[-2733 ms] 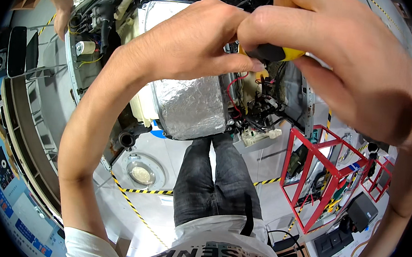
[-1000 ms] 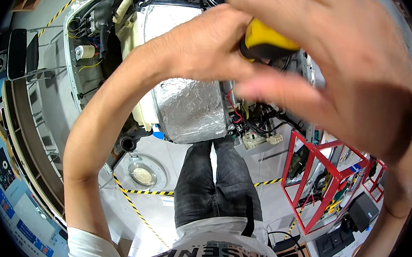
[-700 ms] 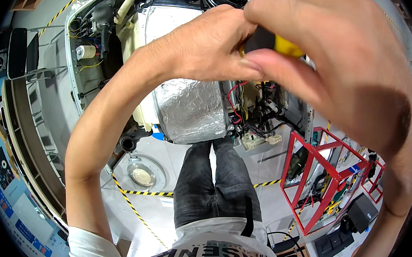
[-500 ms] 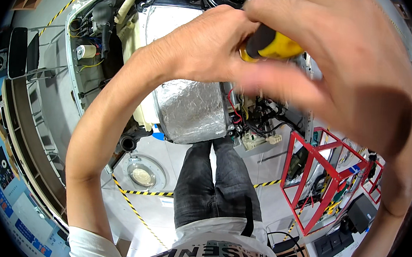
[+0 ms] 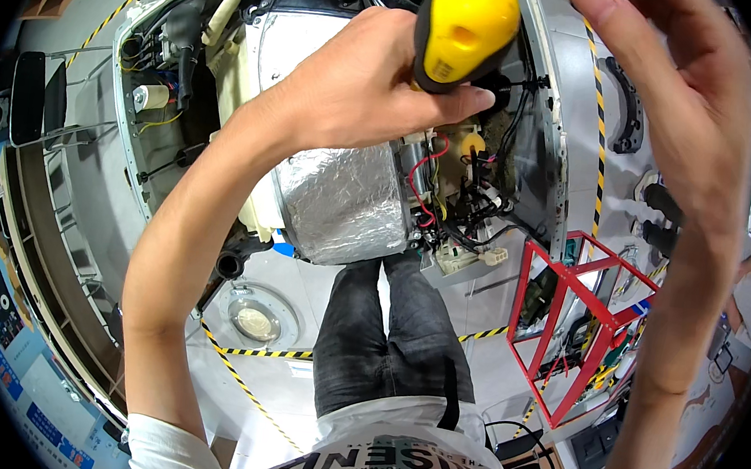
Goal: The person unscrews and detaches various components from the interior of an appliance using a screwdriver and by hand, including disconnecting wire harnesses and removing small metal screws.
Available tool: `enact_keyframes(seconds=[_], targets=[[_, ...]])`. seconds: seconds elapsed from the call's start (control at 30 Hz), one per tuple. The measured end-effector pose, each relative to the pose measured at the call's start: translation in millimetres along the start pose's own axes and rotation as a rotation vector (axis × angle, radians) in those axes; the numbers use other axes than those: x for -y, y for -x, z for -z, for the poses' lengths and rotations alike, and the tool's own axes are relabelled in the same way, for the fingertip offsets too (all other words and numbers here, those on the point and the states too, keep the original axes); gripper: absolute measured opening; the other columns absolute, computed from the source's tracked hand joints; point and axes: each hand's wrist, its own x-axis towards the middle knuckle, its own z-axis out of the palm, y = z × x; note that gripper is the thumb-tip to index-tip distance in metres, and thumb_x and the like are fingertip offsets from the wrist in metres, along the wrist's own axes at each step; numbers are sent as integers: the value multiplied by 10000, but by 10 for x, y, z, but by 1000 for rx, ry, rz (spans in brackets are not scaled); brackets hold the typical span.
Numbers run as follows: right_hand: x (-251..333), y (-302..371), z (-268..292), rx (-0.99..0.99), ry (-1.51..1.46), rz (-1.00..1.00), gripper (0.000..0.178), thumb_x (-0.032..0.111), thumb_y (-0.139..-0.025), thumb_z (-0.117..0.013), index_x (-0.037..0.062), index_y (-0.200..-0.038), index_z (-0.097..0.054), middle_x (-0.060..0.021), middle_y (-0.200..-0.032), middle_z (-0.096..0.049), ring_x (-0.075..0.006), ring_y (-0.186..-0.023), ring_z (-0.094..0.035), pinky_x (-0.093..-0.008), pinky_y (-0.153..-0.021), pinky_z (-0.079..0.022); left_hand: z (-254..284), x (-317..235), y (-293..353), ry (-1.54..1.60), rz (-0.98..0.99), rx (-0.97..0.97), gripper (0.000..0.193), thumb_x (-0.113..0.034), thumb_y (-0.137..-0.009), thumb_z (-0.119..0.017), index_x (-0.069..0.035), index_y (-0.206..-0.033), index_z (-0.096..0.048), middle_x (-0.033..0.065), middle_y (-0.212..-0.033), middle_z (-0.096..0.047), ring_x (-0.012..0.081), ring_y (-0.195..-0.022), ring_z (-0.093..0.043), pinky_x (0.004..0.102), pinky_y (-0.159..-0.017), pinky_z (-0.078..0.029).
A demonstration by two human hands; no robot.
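Over the opened appliance, my left hand point(image 5: 362, 81) is wrapped round a screwdriver point(image 5: 472, 30) with a fat yellow and black handle. The handle's butt end points up toward me; its shaft and tip are hidden below. My right hand point(image 5: 686, 101) is raised at the upper right, away from the tool, with its fingers apart and nothing visible in it; the fingertips run past the picture's edge. Beneath my left wrist lies a silver foil-covered box point(image 5: 348, 205). Red and black wires and white connectors point(image 5: 477, 199) crowd the space to the right of it.
The appliance's metal frame point(image 5: 558, 174) rims the work on the right. A red metal rack point(image 5: 563, 340) holding tools stands at the right. On the floor lie a round door point(image 5: 261, 316) and black-yellow tape point(image 5: 271, 351). Another person's legs point(image 5: 660, 219) show at the right.
My right hand has come off the screwdriver and moved up and to the right, uncovering the handle and wires. My left hand keeps its hold, the handle now tipped more upright.
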Motion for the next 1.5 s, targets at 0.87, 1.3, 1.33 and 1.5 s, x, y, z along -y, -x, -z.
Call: enact_keyframes(seconds=[0.87,1.3,1.33,1.5], targets=[[-645,400,-1159,626,357,-753,296,306,-852,-631,32,-892,-738,-186,-899,-718,-360,-920,-694,-449,-811,-535,177,-286,175,-60,-104,-399,272,-112,-872,-737,-7,-679,-577,-35,-603,-466,45,-541,-391,239,-494,-279],[-643,494,-1482,492,462,-896,385,278,-810,-653,-29,-1035,-712,-227,-1164,-648,-382,-1085,-643,-453,-909,-518,503,-311,1205,141,-53,-748,217,-29,-857,-683,-7,-680,-559,6,-634,-503,97,-589,-411,263,-563,-306],[-666,480,-1484,508,452,-938,378,272,-804,-658,-29,-1026,-714,-226,-1148,-661,-377,-1083,-648,-451,-908,-520,498,-311,1315,202,-20,-772,228,-54,-869,-673,-12,-677,-557,3,-637,-500,89,-592,-405,260,-568,-297],[-723,396,-1527,528,448,-1057,318,213,-774,-665,-33,-967,-723,-226,-1057,-707,-378,-1039,-672,-445,-883,-535,394,-313,1693,301,160,-835,242,-125,-884,-666,-17,-692,-566,13,-663,-507,89,-612,-410,257,-582,-301]])
